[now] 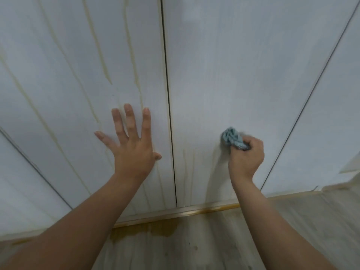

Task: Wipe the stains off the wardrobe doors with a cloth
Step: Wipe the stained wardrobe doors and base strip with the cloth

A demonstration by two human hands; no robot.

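Observation:
Two white wardrobe doors fill the view, split by a dark vertical gap. The left door [78, 75] carries several long yellowish drip stains [134, 61]. My left hand [132, 145] lies flat on it, fingers spread, just left of the gap. The right door [243, 65] looks mostly clean higher up, with faint yellowish streaks [188, 168] low down near the gap. My right hand [246, 156] is closed around a crumpled blue-grey cloth [232, 138] and presses it against the right door, to the right of those streaks.
Further door panels stand at the far left [23, 182] and far right [331, 123]. A wooden base strip [185, 212] runs under the doors. On the pale wooden floor [214, 246] below it lies a yellow-brown puddle stain [148, 232].

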